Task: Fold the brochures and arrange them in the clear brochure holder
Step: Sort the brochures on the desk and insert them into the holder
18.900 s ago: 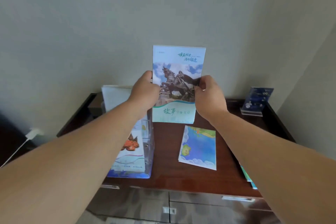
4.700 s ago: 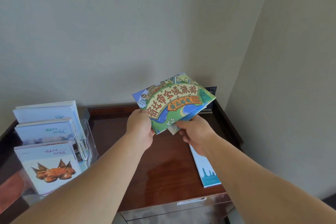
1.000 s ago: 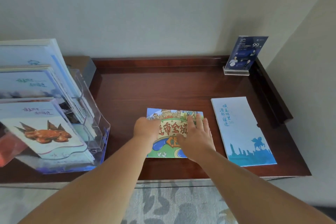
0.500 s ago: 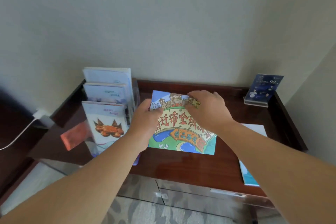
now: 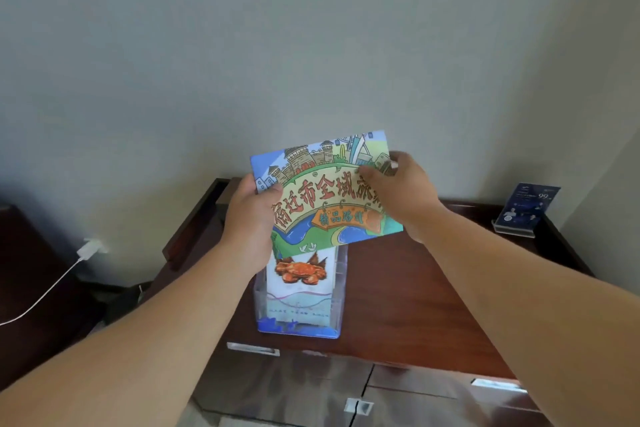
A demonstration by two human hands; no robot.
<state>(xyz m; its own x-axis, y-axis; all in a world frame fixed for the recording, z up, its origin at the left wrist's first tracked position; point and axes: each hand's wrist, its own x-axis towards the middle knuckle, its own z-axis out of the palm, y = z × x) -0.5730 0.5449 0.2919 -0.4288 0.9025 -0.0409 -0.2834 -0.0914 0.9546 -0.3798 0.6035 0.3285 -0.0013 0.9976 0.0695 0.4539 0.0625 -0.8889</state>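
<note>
Fingers of the left hand pinch the cartoon-map brochure at its left edge, thumb on the front, tilted just above the clear brochure holder. The right hand grips its upper right corner. It looks light, thin, floppy and probably slick, so both side edges seem the safest hold. Its cover is bright: grey castle walls, red characters on a cream banner, a blue river, green banks.

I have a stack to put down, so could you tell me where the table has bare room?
The table is bare right of the holder, back toward the sign stand; the right arm hides its far right. Front left is crowded: the holder stands there, and the left hand and right hand hold a brochure above it.
</note>
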